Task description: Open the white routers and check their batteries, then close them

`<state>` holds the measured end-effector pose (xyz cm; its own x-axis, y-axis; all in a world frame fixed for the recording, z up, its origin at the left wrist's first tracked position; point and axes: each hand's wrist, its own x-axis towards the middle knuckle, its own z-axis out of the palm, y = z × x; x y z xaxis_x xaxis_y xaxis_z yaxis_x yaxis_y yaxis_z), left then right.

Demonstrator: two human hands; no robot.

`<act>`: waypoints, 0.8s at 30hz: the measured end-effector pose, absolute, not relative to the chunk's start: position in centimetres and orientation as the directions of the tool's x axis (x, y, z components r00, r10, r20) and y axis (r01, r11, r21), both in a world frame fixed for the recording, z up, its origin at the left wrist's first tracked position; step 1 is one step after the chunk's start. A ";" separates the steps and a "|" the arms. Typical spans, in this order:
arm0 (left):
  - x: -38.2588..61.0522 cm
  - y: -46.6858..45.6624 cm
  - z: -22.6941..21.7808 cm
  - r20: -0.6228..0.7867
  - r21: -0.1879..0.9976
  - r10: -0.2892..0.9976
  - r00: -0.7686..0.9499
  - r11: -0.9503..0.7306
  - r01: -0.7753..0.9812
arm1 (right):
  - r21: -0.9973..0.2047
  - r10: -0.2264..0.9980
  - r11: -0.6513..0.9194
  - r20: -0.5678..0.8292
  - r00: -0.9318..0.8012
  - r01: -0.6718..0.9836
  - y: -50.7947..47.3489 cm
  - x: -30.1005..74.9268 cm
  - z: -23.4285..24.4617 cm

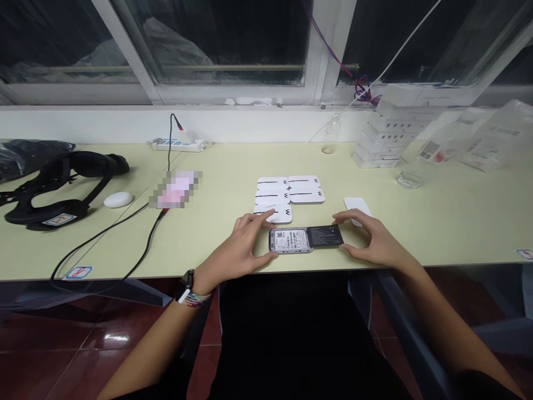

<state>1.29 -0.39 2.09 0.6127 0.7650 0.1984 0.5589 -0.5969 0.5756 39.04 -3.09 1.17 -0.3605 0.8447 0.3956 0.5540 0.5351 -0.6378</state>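
An opened small electronic device (pixel 290 240) lies flat near the table's front edge, its inside with white printed labels facing up. My left hand (pixel 241 244) is closed around its left end, thumb on the near side and fingers on the far side. A flat black battery (pixel 323 236) with fine print lies at the device's right end, touching or slightly overlapping it; I cannot tell which. My right hand (pixel 370 239) grips the battery's right end between thumb and fingers. Just behind that hand is a white cover (pixel 357 206), partly hidden by the fingers.
Several white devices (pixel 306 194) lie in two columns beyond my hands. To the left are a pixelated phone-like object (pixel 175 189), a cable (pixel 144 250), a white oval case (pixel 118 199) and a black headset (pixel 62 194). White boxes (pixel 385 136) are stacked at the back right.
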 end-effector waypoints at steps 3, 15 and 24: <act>1.3 -0.4 2.1 0.210 0.572 0.761 0.614 -0.605 0.554 | -0.628 0.843 0.538 0.395 -0.365 0.562 -3.1 39.0 1.3; 1.4 -0.4 2.4 0.191 0.567 0.764 0.616 -0.598 0.566 | -0.630 0.832 0.554 0.406 -0.378 0.544 -3.1 38.9 1.3; 1.4 -0.4 2.3 0.200 0.565 0.761 0.617 -0.604 0.562 | -0.629 0.829 0.559 0.407 -0.384 0.540 -3.0 38.9 1.3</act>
<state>1.40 -0.38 2.30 0.6172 0.7609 0.2003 0.5617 -0.6044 0.5650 38.90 -2.98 1.35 -0.3843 0.8289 0.4066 0.5402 0.5590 -0.6291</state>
